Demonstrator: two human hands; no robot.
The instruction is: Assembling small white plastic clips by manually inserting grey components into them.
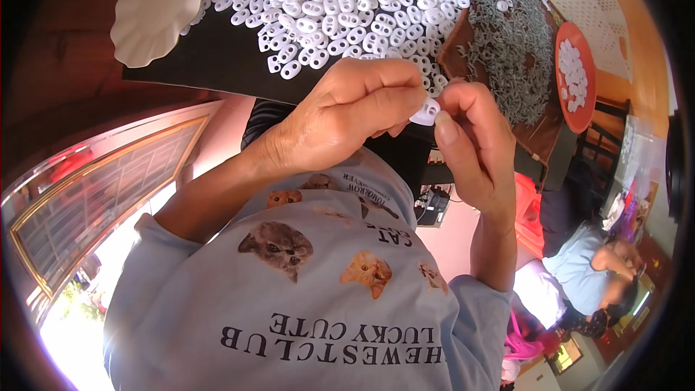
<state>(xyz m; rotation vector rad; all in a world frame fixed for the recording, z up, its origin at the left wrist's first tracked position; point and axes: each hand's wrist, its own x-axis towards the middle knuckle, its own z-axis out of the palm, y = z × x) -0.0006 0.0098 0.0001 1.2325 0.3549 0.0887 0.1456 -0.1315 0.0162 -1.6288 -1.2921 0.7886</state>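
Note:
In front of me, just off the table's near edge, a small white two-hole plastic piece (423, 116) is held between my hands. My left hand (362, 98) is closed on its left side, fingers curled in and thumb along the top. The thumb and forefinger of my right hand (479, 141) pinch at its right edge; whether they also hold a smaller part there is hidden. Just beyond my hands spreads a large heap of similar white two-hole pieces (340, 7). To the right of that heap lies a pile of small grey parts (510, 51) on a brown cloth or tray.
A red bowl (562, 101) with white pieces stands right of the grey parts. Beside it is a white perforated basket (590, 14). A cream scalloped tray (156, 14) sits at the far left of the dark table (232, 51). Another person (583, 264) is at the right.

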